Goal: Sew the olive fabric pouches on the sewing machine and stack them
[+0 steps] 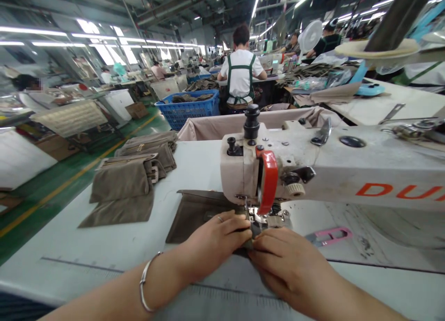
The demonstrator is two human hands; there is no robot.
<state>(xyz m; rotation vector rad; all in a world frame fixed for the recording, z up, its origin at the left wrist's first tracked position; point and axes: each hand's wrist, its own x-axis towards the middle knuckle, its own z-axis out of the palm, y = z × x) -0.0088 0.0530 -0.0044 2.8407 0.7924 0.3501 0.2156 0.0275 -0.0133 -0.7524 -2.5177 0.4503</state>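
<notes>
A flat piece of dark olive fabric [194, 212] lies on the pale table, its right part under the presser foot of a white sewing machine [313, 168]. My left hand [215, 240], with a bracelet on the wrist, presses on the fabric just left of the foot, fingers together at its edge. Close against it, my right hand [287, 261] pinches the same fabric in front of the foot. The fingertips of both hands nearly meet. Pink-handled thread snips [332, 236] lie on the machine bed beyond my right hand.
Folded olive fabric pieces [121, 182] with buckles are stacked at the table's left edge. Behind the machine hangs a beige cloth [212, 128]. A blue basket [194, 109] of fabric stands beyond, beside a seated person [241, 71]. Ruler markings [208, 291] run along the front.
</notes>
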